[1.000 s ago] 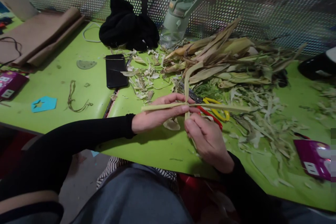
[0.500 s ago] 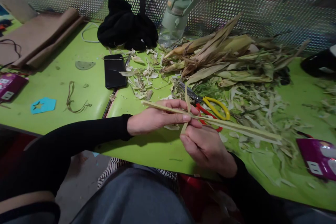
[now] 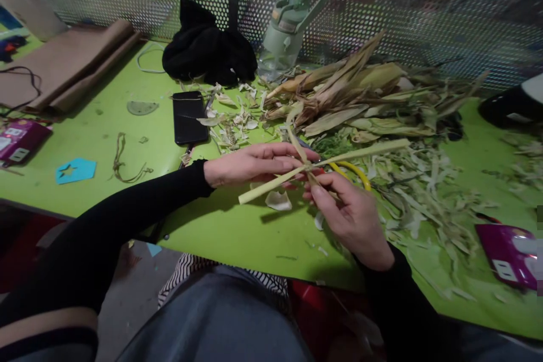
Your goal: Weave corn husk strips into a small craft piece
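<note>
My left hand [image 3: 254, 163] pinches two crossed corn-husk strips where they meet. The long pale strip [image 3: 365, 153] runs from lower left up to the right, and a shorter strip [image 3: 296, 141] crosses it. My right hand [image 3: 350, 216] is closed on the lower end of the shorter strip, just below the crossing. Both hands hover over the green table [image 3: 237, 232]. Yellow and red scissors [image 3: 352, 169] lie partly hidden behind my right hand.
A heap of corn husks [image 3: 360, 90] and trimmings [image 3: 424, 192] covers the right of the table. A black phone [image 3: 189, 116], black cloth [image 3: 207, 51], pale green bottle [image 3: 291, 22], brown paper [image 3: 59, 62], blue tag [image 3: 76, 169] and purple boxes [image 3: 511, 254] lie around. A perforated metal screen stands behind.
The long strip has swung from sloping down to the right to sloping up to the right. My right hand has shifted right and up a little.
</note>
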A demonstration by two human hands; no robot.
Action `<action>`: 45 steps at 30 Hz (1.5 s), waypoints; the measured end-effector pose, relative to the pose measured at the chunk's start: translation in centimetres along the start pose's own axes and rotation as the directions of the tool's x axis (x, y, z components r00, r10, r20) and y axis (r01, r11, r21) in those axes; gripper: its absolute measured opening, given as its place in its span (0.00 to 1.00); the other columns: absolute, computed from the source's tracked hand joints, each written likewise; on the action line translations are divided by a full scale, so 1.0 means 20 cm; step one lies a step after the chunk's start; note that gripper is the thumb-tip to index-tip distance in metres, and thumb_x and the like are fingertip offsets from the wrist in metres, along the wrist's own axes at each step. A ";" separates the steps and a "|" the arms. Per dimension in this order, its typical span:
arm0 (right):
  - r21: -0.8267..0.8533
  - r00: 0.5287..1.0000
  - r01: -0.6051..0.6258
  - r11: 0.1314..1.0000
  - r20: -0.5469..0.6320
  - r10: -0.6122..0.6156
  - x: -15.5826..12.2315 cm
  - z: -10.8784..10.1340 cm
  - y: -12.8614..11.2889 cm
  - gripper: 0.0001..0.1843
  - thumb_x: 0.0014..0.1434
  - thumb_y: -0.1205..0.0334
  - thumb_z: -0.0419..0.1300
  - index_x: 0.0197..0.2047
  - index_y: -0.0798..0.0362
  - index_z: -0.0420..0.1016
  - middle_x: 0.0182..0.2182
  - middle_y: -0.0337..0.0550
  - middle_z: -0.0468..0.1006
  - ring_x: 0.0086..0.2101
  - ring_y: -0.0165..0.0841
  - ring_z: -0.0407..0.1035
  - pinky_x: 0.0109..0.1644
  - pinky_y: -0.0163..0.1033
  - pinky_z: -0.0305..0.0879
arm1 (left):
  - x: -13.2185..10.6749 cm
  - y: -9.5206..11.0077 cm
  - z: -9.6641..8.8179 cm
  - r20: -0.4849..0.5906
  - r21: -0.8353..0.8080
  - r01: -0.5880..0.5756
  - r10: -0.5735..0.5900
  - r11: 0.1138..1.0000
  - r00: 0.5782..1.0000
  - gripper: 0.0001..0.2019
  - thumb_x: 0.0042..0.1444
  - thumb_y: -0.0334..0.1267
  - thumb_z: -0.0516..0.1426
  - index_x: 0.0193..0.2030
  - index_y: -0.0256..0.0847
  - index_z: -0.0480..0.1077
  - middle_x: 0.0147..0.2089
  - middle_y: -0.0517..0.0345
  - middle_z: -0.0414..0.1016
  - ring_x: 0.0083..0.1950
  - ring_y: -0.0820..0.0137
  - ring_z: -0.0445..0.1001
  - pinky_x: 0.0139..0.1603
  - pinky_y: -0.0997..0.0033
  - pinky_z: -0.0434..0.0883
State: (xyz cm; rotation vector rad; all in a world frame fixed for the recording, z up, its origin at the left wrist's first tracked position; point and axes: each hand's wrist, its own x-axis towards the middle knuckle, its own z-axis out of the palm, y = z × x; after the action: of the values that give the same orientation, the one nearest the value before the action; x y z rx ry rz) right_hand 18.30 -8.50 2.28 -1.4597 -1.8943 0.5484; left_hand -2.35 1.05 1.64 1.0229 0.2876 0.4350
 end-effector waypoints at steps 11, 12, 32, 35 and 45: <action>-0.133 0.999 -0.032 0.991 0.030 0.036 0.02 0.03 0.01 0.09 0.68 0.57 0.52 0.40 0.50 0.69 0.26 0.38 0.74 0.24 0.30 0.65 0.29 0.37 0.59 | 0.04 -0.06 0.02 -0.185 0.193 -0.073 0.109 0.978 0.977 0.14 0.59 0.33 0.62 0.51 0.33 0.71 0.40 0.56 0.79 0.43 0.73 0.78 0.51 0.68 0.75; -0.152 0.999 -0.023 0.988 0.027 0.027 0.02 0.03 0.01 0.10 0.68 0.55 0.52 0.40 0.50 0.69 0.27 0.38 0.75 0.24 0.30 0.66 0.30 0.37 0.59 | 0.04 -0.06 0.02 -0.187 0.209 -0.066 0.106 0.976 0.977 0.14 0.59 0.33 0.62 0.51 0.33 0.71 0.39 0.56 0.78 0.42 0.74 0.78 0.50 0.69 0.75; 0.251 0.990 -0.111 0.962 0.110 0.086 0.03 0.00 0.02 0.21 0.67 0.44 0.54 0.29 0.50 0.68 0.21 0.35 0.63 0.22 0.28 0.57 0.25 0.35 0.56 | 0.01 0.00 0.07 -0.119 0.193 0.032 -0.009 0.981 0.993 0.08 0.62 0.36 0.60 0.41 0.33 0.70 0.31 0.60 0.75 0.31 0.79 0.73 0.40 0.74 0.73; 0.245 0.991 -0.118 0.962 0.094 0.098 0.04 0.00 0.06 0.21 0.67 0.44 0.54 0.29 0.50 0.69 0.21 0.34 0.61 0.22 0.27 0.55 0.25 0.35 0.54 | 0.01 0.00 0.04 -0.110 0.034 0.106 -0.101 0.994 0.989 0.04 0.63 0.30 0.58 0.44 0.33 0.71 0.38 0.53 0.81 0.39 0.75 0.78 0.49 0.71 0.74; 0.187 0.994 -0.112 0.976 0.033 0.108 0.04 0.00 0.09 0.17 0.67 0.47 0.56 0.34 0.50 0.73 0.20 0.33 0.63 0.20 0.27 0.53 0.23 0.35 0.50 | 0.01 0.00 0.05 -0.123 -0.094 0.071 -0.082 0.993 0.989 0.12 0.61 0.25 0.54 0.49 0.32 0.73 0.47 0.45 0.82 0.48 0.70 0.80 0.56 0.65 0.74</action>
State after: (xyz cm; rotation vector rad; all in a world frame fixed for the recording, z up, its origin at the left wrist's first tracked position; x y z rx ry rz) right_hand 19.48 -7.23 1.30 -1.4443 -1.7332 0.7781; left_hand -1.81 0.33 2.13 0.8954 0.4165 0.4403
